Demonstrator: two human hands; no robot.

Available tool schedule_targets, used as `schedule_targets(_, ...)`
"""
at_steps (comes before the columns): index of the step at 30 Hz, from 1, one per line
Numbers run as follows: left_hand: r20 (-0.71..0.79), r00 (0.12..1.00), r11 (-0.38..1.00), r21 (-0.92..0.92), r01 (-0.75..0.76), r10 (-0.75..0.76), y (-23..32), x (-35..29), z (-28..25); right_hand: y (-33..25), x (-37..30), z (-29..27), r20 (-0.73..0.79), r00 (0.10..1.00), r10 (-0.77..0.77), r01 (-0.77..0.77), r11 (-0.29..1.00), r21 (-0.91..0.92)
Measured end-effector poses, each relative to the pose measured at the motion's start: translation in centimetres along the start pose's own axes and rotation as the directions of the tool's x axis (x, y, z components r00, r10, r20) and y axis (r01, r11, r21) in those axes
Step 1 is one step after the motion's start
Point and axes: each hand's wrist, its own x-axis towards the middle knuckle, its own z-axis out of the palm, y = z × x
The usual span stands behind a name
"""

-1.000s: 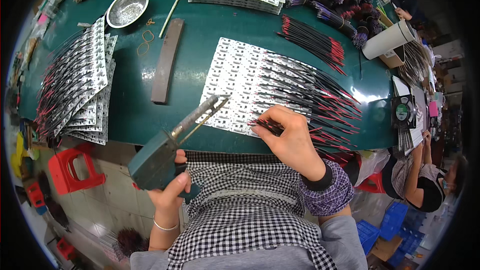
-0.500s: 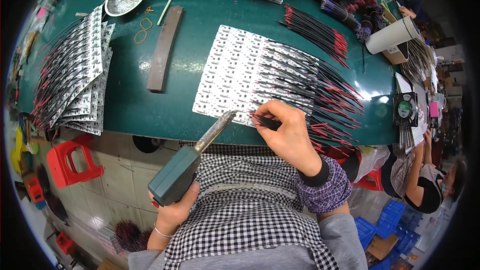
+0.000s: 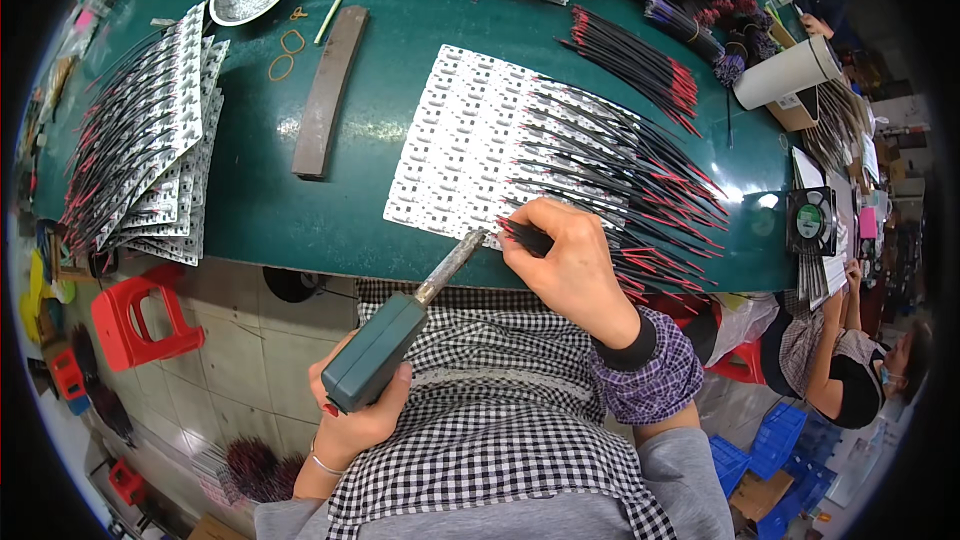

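Likely soldering: my left hand (image 3: 366, 424) is clamped on the soldering gun (image 3: 376, 352), my right hand (image 3: 572, 262) pinches black wires (image 3: 527, 237) by the circuit-board panel (image 3: 440, 145); next move wants steady tip contact.

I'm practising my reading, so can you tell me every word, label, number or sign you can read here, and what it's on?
None can be read.
White circuit-board sheet: printed marks too small to read.
Black square fan: its green middle is too small to read.
Cardboard box: small label too blurred.
Soldering gun: no lettering shows.
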Motion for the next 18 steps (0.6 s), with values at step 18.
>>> schedule_targets(18,0.087,0.996,0.995,0.1,-0.025,0.016,0.41,0.47,-0.11,-0.03,0.16,0.02,0.015,1.0,-0.016,0.017,0.999,-0.047)
